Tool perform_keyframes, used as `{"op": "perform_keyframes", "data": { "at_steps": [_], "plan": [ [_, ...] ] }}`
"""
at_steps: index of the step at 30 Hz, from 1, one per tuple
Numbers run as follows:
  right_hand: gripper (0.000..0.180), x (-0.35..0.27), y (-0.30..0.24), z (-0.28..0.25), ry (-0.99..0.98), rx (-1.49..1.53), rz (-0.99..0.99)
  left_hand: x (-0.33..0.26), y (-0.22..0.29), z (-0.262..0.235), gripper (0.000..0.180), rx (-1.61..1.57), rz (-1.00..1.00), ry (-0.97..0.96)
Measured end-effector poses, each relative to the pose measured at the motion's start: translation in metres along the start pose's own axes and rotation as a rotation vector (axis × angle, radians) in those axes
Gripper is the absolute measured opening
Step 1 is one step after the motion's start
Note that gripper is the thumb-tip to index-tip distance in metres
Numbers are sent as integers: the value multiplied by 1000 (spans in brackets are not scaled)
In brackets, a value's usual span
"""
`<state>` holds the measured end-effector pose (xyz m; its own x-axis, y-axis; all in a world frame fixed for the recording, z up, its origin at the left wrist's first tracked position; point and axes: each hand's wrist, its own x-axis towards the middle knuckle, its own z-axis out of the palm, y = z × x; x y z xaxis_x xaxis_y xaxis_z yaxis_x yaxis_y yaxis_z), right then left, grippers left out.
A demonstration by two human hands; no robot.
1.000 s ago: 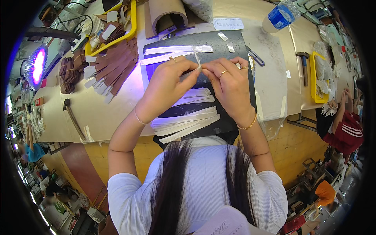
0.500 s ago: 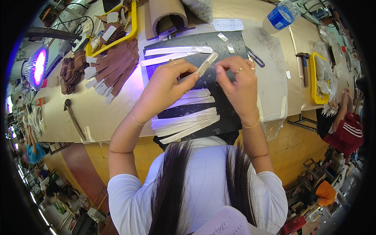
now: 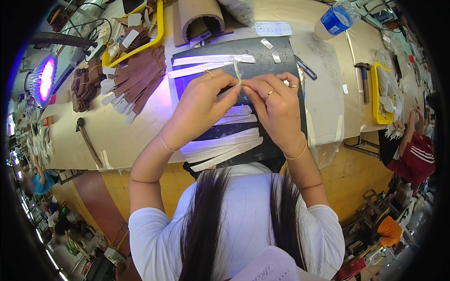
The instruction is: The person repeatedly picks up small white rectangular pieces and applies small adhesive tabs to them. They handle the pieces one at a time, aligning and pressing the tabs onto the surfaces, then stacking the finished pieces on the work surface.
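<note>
L hand point(image 3: 206, 96) & R hand point(image 3: 279, 105) meet over the black mat point(image 3: 276, 145), thumb & forefinger of each pinched tight w/ no visible gap, both on the lower end of a thin white strip point(image 3: 237, 69); strip's upper part stands up past the fingertips, in front of the upper white strips point(image 3: 213, 60) lying on mat. Other fingers of both hands curl loosely.

Around: middle white strips point(image 3: 234, 114) btwn forearms, lower white pile point(image 3: 222, 144) nearer the body, overlapping at a slant. Cutter point(image 3: 306, 68) just R of mat, near R hand. Two small silvery pcs point(image 3: 275, 57) at mat's top R; white card point(image 3: 273, 29) beyond. Top: brown half-tube point(image 3: 199, 14) & clear bag point(image 3: 240, 10) block the far side of table point(image 3: 126, 147). L side: lit purple lamp point(image 3: 45, 77), brown bundles point(image 3: 80, 91), fanned brown straps point(image 3: 140, 84) up against yellow tray point(image 3: 161, 23), hammer point(image 3: 88, 140) w/ head away from body. R side: bottle point(image 3: 333, 22), 2nd hammer point(image 3: 364, 84) beside 2nd yellow tray point(image 3: 375, 100); co-worker in dark red point(image 3: 415, 157) at edge.

Hidden: pinched strip end under fingertips; L forearm covers L ends of middle strips; dark hair point(image 3: 201, 220) hangs over the shirt. Tube & bag cut off at top. Can't tell how strip is folded, or what the far tray's plastic holds; rim stuff too small/blurred.
</note>
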<state>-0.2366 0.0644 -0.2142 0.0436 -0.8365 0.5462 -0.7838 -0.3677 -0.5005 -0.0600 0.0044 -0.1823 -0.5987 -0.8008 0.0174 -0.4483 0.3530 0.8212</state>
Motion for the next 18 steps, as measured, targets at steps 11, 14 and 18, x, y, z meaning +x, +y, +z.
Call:
{"op": "perform_keyframes", "data": {
  "at_steps": [11, 14, 18],
  "plan": [
    [4, 0, 5, -7, -101, 74, 24, -5, -1, 1, 14, 85, 104, -28],
    [4, -1, 6, -8, -127, 104, 32, -6, -1, 1, 14, 75, 80, -22],
    [4, 1, 4, -11, -147, 68, 27, -6, 0, 1, 14, 76, 81, -25]
  ]
}}
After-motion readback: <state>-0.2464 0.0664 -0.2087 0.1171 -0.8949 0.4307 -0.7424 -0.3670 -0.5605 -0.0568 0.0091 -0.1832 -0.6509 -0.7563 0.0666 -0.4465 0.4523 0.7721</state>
